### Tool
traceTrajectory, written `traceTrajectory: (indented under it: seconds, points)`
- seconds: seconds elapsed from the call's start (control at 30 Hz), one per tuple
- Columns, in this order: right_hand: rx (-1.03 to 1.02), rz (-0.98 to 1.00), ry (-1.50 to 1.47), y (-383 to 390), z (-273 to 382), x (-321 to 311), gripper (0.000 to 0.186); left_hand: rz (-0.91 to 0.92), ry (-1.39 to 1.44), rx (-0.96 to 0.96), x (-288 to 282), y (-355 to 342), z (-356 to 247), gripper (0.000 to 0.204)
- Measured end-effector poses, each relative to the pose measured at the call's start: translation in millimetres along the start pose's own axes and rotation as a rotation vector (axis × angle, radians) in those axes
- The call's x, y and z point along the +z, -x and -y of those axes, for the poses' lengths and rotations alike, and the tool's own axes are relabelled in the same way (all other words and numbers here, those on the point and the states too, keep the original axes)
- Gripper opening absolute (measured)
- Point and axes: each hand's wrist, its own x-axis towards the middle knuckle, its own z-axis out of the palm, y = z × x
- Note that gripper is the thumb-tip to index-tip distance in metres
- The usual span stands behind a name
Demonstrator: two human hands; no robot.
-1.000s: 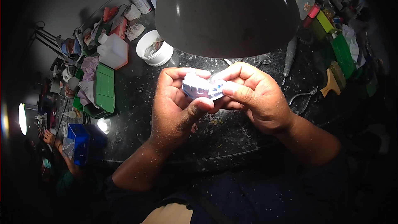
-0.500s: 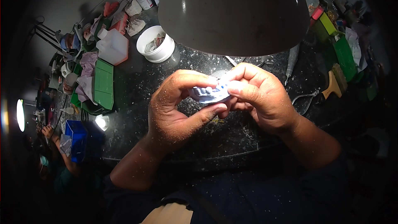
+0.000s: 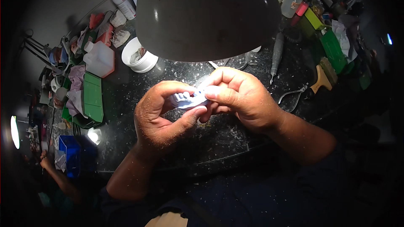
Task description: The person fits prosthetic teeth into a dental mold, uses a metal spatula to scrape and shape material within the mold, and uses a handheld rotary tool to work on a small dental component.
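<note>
we held a pale dental cast [image 3: 185, 101] above the dark counter [image 3: 214, 149], the fingers of our left hand [image 3: 155, 114] and right hand [image 3: 249, 103] gripping it from both sides, its handling seemingly under way, with no setting-down yet done.

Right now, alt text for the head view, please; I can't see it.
A left hand and a right hand hold a pale dental model between them over a debris-flecked black bench. Higher in frame: a dark hood, a white tub, a grey handpiece.

two foreground hands [image 3: 158, 111] [image 3: 248, 101], one held cast [image 3: 181, 101]
</note>
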Motion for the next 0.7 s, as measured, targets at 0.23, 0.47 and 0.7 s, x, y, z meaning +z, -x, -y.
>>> traceTrajectory:
  seconds: [0.23, 0.47, 0.7]
  points:
    - [-0.419, -0.145, 0.356, -4, 27, -28, 0.032, -0.191, 0.090, -0.062, -13, -3, 6, 0.031]
    - [-0.223, -0.300, 1.120, 25, 60, -37, 0.017, -0.286, 0.088, 0.010, -35, -15, 9, 0.030]
    - [-0.290, -0.061, 1.757, 33, 26, -20, 0.028, -0.253, 0.099, 0.096, -38, -15, 17, 0.032]
